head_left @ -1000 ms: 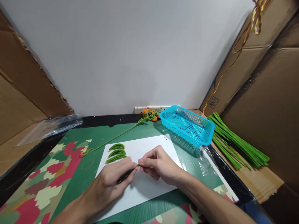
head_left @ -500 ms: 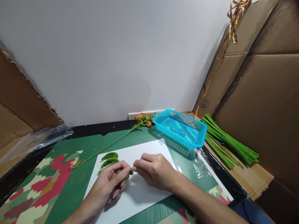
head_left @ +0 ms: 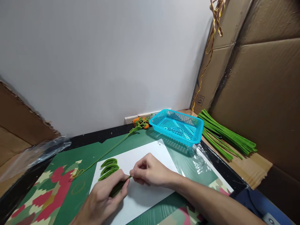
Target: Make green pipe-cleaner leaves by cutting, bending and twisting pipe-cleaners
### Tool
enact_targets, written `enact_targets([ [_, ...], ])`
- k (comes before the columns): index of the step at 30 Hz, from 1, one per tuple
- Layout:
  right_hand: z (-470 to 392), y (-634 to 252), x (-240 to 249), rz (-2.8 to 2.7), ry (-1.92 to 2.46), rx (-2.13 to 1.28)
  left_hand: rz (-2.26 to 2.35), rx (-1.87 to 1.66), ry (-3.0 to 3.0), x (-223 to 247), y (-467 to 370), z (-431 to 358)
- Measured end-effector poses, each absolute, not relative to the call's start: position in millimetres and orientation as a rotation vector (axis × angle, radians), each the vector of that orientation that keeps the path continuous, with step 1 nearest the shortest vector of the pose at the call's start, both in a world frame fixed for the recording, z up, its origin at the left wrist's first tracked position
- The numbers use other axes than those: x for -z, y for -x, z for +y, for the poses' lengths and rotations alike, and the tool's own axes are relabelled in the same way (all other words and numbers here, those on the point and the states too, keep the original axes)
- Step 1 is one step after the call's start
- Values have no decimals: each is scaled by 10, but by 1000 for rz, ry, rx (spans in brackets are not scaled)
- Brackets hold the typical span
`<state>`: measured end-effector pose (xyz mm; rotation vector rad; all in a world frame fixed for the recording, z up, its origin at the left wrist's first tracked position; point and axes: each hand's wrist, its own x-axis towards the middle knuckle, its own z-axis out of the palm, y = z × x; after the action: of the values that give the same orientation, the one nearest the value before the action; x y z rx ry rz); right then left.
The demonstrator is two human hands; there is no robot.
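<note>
My left hand [head_left: 105, 193] is curled around a green piece [head_left: 116, 189], thumb and fingers closed on it, most of its length tucked in my palm. The tip pokes out past my fingertips, and there's my right hand [head_left: 150, 170], thumb and forefinger pinched together on that very tip, the other fingers folded in. So the piece sits between my two hands, just above the paper [head_left: 145, 153], and my right hand throws a soft shadow on the white.

Over on the paper's left side, right beside my left knuckles, three curved leaves [head_left: 110, 168] lie one behind another, the nearest partly hidden by my hand. Beyond them a flower [head_left: 110, 148] stretches slantwise across the green mat [head_left: 77, 153], orange blooms at the far end, near the wall [head_left: 117, 62], and a yellow loop around the near end. A thin band [head_left: 78, 187] lies just beside that loop.

To the far right, the blue basket [head_left: 173, 134] stands behind the paper, only its holed floor and sides showing inside. Past it, the green stems [head_left: 232, 136] lie in a loose bundle against the carton [head_left: 269, 78], well apart from my hands.
</note>
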<state>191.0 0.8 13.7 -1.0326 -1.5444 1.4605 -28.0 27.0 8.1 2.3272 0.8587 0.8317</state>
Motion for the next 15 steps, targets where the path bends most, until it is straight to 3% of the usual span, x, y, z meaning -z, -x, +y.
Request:
enact_targets([
  [3, 46, -1875, -98, -1365, 1042, -1697, 866, -861, -2412, -69, 291, 254],
  [9, -19, -1937, -39, -2009, 933, -643, 1034, -681, -1586, -106, 178, 195],
  [15, -27, -1986, 21, -2148, 932, -188, 955, -590, -1218, -247, 115, 179],
])
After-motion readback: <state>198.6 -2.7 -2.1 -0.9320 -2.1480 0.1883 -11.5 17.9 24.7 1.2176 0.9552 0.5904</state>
